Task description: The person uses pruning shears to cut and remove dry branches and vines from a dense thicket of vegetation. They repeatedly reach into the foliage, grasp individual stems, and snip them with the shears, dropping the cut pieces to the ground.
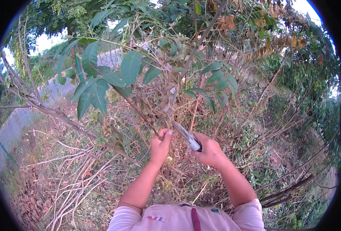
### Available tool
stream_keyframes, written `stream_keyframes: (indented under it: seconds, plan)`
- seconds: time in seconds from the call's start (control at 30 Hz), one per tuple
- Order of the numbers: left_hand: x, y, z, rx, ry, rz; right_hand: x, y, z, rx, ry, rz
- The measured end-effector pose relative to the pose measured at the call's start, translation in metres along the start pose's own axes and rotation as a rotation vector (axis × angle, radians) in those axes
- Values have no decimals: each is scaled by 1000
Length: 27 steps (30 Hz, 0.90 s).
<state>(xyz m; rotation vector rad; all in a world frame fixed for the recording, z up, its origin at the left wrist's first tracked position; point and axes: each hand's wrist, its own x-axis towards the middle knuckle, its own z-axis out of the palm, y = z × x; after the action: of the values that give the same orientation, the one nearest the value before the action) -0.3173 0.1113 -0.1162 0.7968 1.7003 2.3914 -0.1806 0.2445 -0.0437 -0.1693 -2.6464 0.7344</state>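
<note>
My left hand [161,144] is closed round the lower end of a reddish leafy stem [134,107], whose broad green leaves [93,86] spread to the upper left. In my right hand [209,150] is a pair of pruning shears [187,137], its metal part pointing up and left beside the left hand. The tips of the shears lie against a tangle of dry vines [170,98] that rises in front of me. Whether the blades touch a stem cannot be told.
A bare branch [66,119] slants across the left side above a heap of cut-looking sticks [78,184]. Farther left stands a mesh fence [23,121]. Dark branches [289,189] lie at the lower right, and a grey limb [198,43] leans overhead.
</note>
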Motion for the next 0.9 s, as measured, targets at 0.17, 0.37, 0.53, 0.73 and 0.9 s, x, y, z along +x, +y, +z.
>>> stream_keyframes:
  seconds: [0.17, 0.37, 0.53, 0.73, 0.9]
  plan:
    - [-6, 0, 6, 19, -56, 44, -1, 4, -4, 3, -72, 14]
    - [-9, -7, 10, 32, -88, 33, -7, 2, 2, 58, -9, 54]
    - [-15, 7, 12, 56, -122, 47, -14, 16, 17, 451, -104, 138]
    - [-15, 14, 15, 101, -101, 101, -16, 7, 20, 772, -195, 310]
    - [-10, 5, 14, 87, -88, 114, -8, 11, 45, 92, 330, -50]
